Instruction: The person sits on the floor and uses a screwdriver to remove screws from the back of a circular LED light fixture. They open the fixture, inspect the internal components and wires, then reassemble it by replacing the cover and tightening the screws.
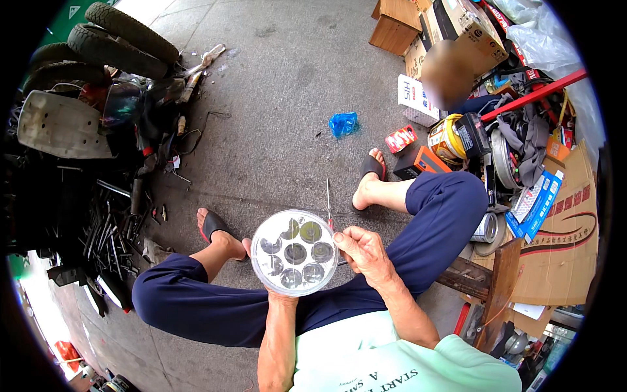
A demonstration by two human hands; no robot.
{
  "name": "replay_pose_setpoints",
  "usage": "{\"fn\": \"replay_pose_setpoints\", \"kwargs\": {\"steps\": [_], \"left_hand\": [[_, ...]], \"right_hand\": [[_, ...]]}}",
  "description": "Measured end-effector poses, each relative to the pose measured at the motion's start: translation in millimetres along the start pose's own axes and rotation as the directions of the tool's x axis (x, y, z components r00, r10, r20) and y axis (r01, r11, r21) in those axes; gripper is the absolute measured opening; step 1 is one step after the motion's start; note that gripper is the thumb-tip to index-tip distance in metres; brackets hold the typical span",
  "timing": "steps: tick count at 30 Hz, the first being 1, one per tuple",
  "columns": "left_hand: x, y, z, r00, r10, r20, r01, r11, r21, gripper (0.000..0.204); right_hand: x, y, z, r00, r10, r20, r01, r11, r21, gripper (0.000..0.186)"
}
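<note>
Two hands on one round lamp [295,253], held face-up over the lap between the knees. Left hand [277,295] under the lamp, mostly hidden behind it, thumb showing at the left rim, closed around the back as far as can be told. Right hand [363,251] pinching the lamp's right rim with fingertips, also gripping a thin screwdriver [328,206] with its shaft pointing up and away toward the ground. Seven small reflector cups visible inside the clear lens. Bare concrete floor [281,98] ahead, blue plastic scrap [343,123] lying on it well apart. Tyres [117,36] and dark metal parts piled to the left. Cardboard boxes [450,32] and clutter to the right.
</note>
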State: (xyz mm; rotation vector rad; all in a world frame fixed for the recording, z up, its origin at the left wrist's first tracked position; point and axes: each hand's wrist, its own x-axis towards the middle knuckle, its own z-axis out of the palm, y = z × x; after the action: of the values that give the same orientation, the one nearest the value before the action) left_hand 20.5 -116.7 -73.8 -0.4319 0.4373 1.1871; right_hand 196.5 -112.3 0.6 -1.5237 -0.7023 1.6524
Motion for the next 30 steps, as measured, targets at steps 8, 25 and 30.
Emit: {"fn": "replay_pose_setpoints", "kwargs": {"steps": [8,25,30], "left_hand": [[-22.4,-1.2,78.9,0.982,-0.060,-0.181,0.083,0.989,0.126,0.070],[-41.8,-17.0,90.2,0.884,0.437,0.164,-0.191,0.017,0.981,0.095],[-45.2,-15.4,82.9,0.823,0.531,0.200,-0.287,0.085,0.954,0.044]], "right_hand": [[-1.7,2.7,16.4,0.966,-0.213,-0.148,0.215,0.977,-0.006,0.033],[-16.0,-19.4,15.4,0.976,-0.193,-0.099,0.190,0.981,-0.041,0.039],[-11.2,-10.0,-3.5,0.992,0.023,-0.124,0.017,0.949,0.315,0.034]]}}
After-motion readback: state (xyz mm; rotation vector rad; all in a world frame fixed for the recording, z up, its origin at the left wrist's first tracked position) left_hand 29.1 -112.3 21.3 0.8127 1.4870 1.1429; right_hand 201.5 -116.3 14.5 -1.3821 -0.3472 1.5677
